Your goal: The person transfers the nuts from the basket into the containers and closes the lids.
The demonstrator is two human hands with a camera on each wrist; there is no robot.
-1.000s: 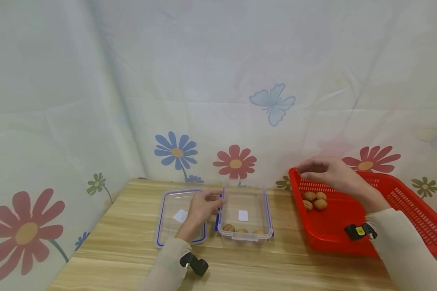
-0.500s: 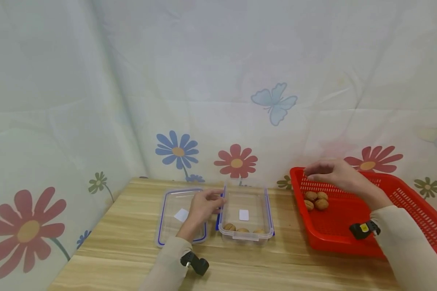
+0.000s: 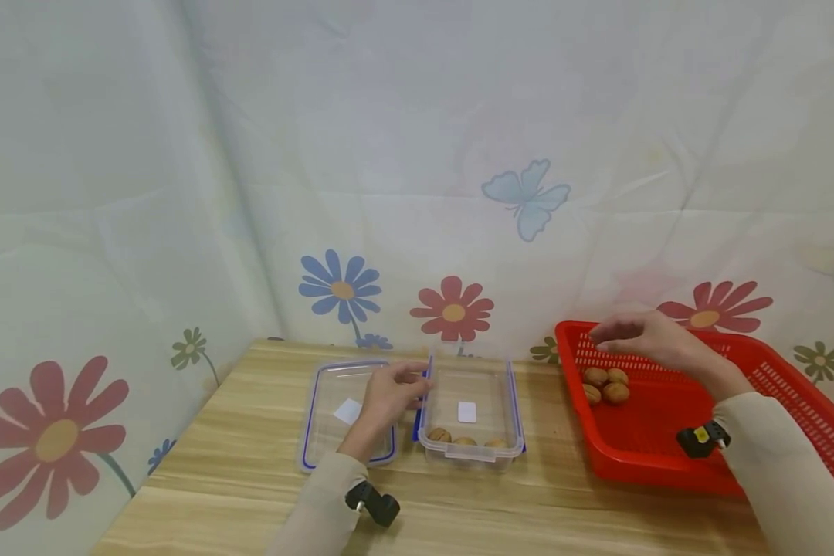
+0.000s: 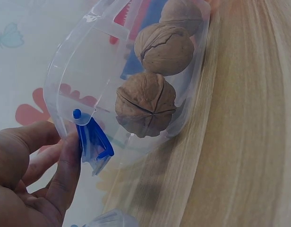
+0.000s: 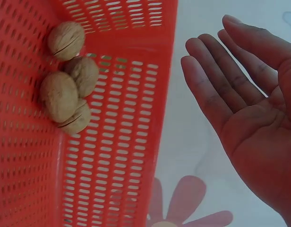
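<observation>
In the head view, my left hand (image 3: pixel 387 394) holds the left rim of a clear plastic food container (image 3: pixel 447 382). The left wrist view shows the fingers and thumb pinching that rim beside a blue clip (image 4: pixel 94 142). Three walnuts (image 4: pixel 146 104) lie along the container's near end. My right hand (image 3: pixel 649 340) hovers above the far left part of a red plastic basket (image 3: pixel 653 472), fingers loosely extended, holding nothing. Several walnuts (image 5: pixel 59 97) sit together in a corner of the basket, below the right hand.
Left of the container lies its clear lid (image 3: pixel 320 432) with a blue seal, partly behind the left hand. A white label (image 3: pixel 466 411) shows at the container. Everything stands on a wood-grain table (image 3: pixel 250 471) against a flower-print cloth (image 3: pixel 389 154).
The right hand has shifted slightly right over the basket, its fingers opening a little more. The left hand stays at the container rim. The whole view has drifted slightly.
</observation>
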